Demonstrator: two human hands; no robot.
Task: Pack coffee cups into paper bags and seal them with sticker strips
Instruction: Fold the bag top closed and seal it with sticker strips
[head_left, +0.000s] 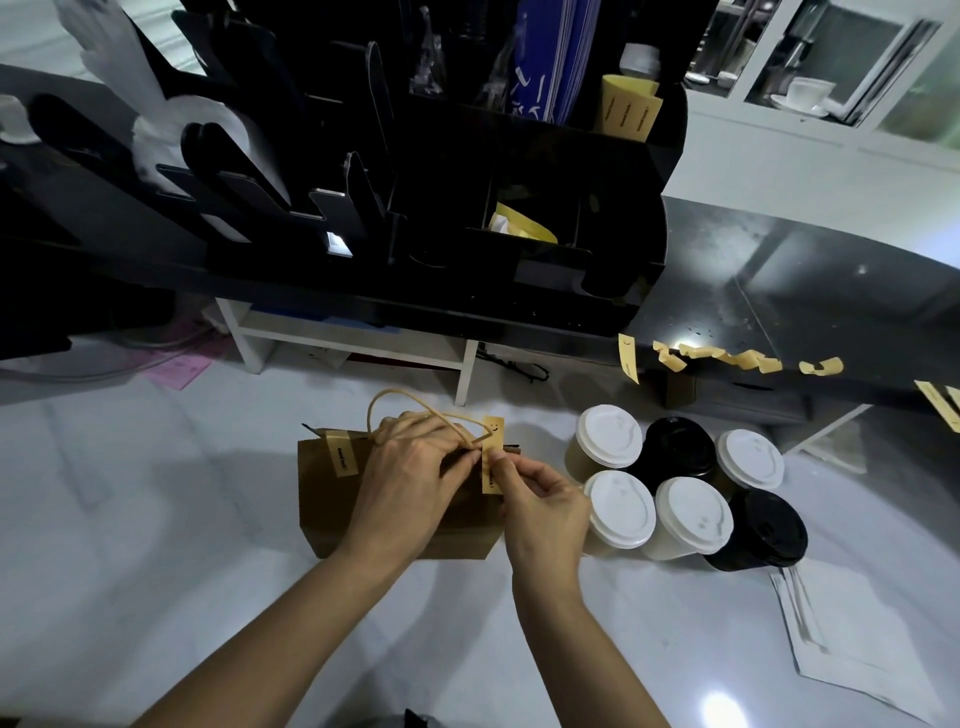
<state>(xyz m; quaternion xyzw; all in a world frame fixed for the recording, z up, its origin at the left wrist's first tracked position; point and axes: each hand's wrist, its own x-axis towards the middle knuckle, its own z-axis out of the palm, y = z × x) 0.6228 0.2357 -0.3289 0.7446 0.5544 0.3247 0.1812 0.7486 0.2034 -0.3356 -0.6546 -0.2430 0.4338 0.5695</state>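
Your left hand (410, 467) curls over the top of the brown paper bag (332, 514) at centre, while your right hand (540, 504) pinches a yellow sticker strip (492, 452) across its mouth. Six lidded cups (685, 514) cluster at 3 o'clock of the bag, just beside it.

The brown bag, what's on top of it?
On the brown paper bag: one yellow sticker strip, rope handles, and a second strip pinched by both hands. Its inside is hidden.
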